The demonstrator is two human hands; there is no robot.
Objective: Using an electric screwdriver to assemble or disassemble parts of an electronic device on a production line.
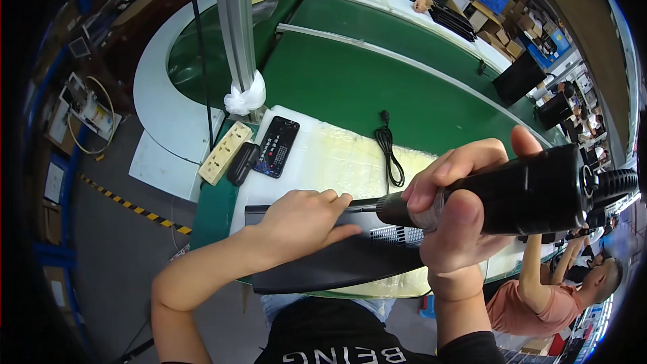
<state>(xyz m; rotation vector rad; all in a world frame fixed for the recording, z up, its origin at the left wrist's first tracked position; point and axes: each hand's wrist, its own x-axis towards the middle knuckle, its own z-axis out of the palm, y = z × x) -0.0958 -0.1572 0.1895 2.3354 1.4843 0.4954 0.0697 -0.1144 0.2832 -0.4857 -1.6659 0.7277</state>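
My right hand grips a black electric screwdriver, held level with its bit pointing left at the top edge of a flat black panel. That panel lies on a white foam pad in front of me and has a vent grille near the bit. My left hand rests on the panel's upper left edge, fingers curled together by the bit tip, pressing down.
A black cable, a dark remote-like board, a black adapter and a cream power strip lie on the pad's left side. A green conveyor belt curves behind it. A metal post stands at left. Other people sit at right and far back.
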